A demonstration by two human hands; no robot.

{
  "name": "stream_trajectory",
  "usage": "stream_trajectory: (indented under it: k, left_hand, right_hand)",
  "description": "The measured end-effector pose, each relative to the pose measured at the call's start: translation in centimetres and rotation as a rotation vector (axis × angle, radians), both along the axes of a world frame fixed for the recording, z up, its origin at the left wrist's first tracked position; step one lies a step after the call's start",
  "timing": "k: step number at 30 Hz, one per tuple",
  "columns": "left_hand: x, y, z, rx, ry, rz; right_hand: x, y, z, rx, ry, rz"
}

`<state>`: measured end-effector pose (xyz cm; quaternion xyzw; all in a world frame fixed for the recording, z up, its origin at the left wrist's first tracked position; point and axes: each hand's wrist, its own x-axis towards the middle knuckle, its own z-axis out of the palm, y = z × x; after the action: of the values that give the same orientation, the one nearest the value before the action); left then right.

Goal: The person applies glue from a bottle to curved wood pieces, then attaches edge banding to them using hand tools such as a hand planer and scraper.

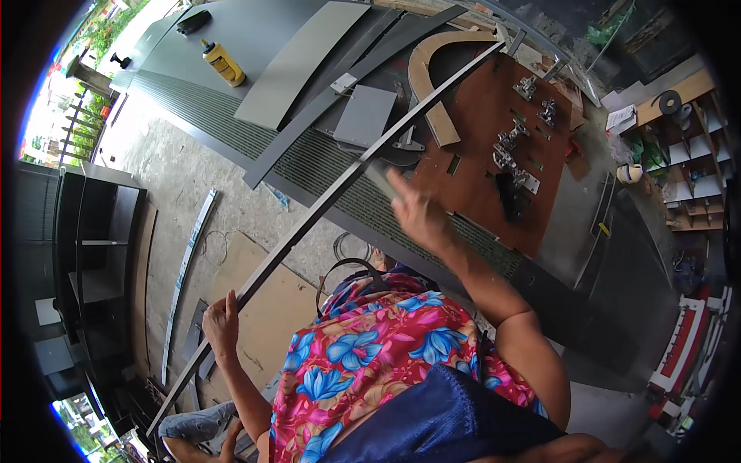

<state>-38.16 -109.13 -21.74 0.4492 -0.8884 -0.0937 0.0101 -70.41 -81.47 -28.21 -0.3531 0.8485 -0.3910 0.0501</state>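
Observation:
A long, narrow strip (309, 219) runs diagonally from the lower left up to the work table. My left hand (221, 320) is wrapped round it near its lower part. Its far end rests over the things on the table. My right hand (423, 220) is just right of the strip's middle, fingers curled and the index finger stretched toward the strip. A blurred greyish piece (380, 179) shows at the fingertips, against or close to the strip; its kind cannot be made out. Beneath the strip lie a grey square plate (364, 116) and a curved wooden piece (421, 73).
A reddish-brown board (482, 181) carries several metal hinges (505, 147). A yellow bottle (224, 63) and grey panels (305, 58) lie on the table. Dark shelving (100, 262) stands left. At lower left is a person's denim-covered knee (199, 424). Shelves (691, 166) stand right.

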Motion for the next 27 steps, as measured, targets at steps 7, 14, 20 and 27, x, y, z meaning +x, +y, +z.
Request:
stream_trajectory:
  k: [7,14,20,27]
  left_hand:
    - [0.2,-0.2,-0.2,0.106,-0.007,0.038]
    - [0.5,0.2,0.4,0.267,-0.005,0.081]
    - [0.6,0.2,0.2,0.296,-0.002,0.113]
    - [0.5,0.2,0.5,0.373,-0.004,0.090]
  right_hand:
    - [-0.5,0.0,-0.3,0.025,-0.112,-0.048]
    - [-4.2,0.7,0.7,0.153,-0.216,-0.197]
    - [0.0,0.5,-1.8,-0.062,0.070,0.052]
    - [-8.1,1.7,-3.8,-0.044,-0.023,-0.252]
